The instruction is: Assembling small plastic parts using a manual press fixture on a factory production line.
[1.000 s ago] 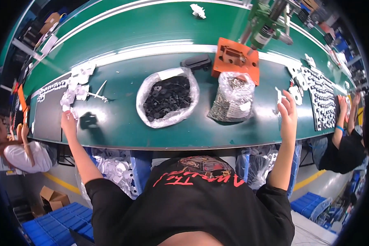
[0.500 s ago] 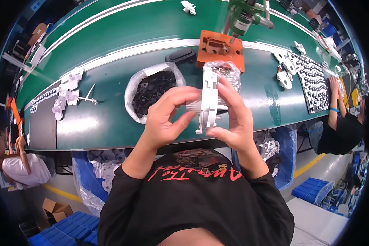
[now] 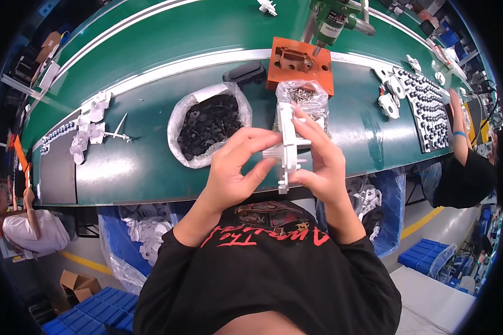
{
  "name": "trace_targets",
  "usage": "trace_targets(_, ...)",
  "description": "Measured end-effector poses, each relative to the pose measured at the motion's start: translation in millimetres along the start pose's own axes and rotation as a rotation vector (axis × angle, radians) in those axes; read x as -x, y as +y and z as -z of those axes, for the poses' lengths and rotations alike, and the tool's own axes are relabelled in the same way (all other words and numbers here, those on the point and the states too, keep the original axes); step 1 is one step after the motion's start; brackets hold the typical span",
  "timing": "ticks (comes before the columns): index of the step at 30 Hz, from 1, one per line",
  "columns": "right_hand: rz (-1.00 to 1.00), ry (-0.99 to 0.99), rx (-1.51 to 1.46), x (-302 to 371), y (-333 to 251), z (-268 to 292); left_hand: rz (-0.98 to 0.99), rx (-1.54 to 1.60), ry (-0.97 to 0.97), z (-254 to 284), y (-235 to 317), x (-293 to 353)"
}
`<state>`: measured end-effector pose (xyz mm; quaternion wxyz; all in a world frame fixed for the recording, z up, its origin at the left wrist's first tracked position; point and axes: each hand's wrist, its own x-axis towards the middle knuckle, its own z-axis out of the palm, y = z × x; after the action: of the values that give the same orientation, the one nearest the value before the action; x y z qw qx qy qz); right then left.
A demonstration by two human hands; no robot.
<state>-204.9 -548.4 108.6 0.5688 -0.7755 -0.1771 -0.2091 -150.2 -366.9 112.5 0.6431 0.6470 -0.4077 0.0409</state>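
Note:
A white plastic housing [image 3: 289, 146] is held nearly edge-on above the front of the bench, with thin pins sticking out to its right. My left hand [image 3: 233, 170] pinches a ribbed, round piece at the housing's left side between thumb and fingers. From the right, my right hand [image 3: 327, 164] grips the housing along its edge, fingers near the top and thumb low. Just beyond the housing stands a clear plastic bag of small metal screws [image 3: 305, 96], partly covered by it. Left of that, an open bag of black plastic parts [image 3: 211, 124] lies close to my left hand.
An orange fixture block [image 3: 300, 60] sits under a green press [image 3: 331, 23]. A black oblong case [image 3: 245, 72] lies beside it. White parts [image 3: 89, 131] rest at left; a tray of black-and-white pieces [image 3: 427, 111] is at right, near a co-worker's arm [image 3: 460, 131]. Blue bins [image 3: 390, 204] flank me.
Both hands have shifted slightly right and toward me with the housing, which is now turned more edge-on. More of the screw bag shows. At right, the co-worker's arm has moved.

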Motion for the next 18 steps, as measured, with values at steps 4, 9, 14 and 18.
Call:
trace_targets(4, -0.294, 0.058, -0.492, 0.8, 0.2, -1.8, 0.083, 0.049, 0.013, -7.7, -1.1, 6.6)
trace_targets(9, -0.316, 0.110, -0.831, 0.9, 3.7, -9.3, -0.062, 0.052, 0.069, -17.0, -20.6, 13.6)
trace_targets(14, -0.494, 0.218, -1.125, 9.6, 10.3, -14.7, -0.201, -0.217, 0.049, -19.7, -19.3, 7.9)
trace_targets(18, -0.556, 0.150, -1.116, 15.0, 16.4, -12.2, -0.279, -0.376, 0.038, -16.4, -22.3, -0.8)
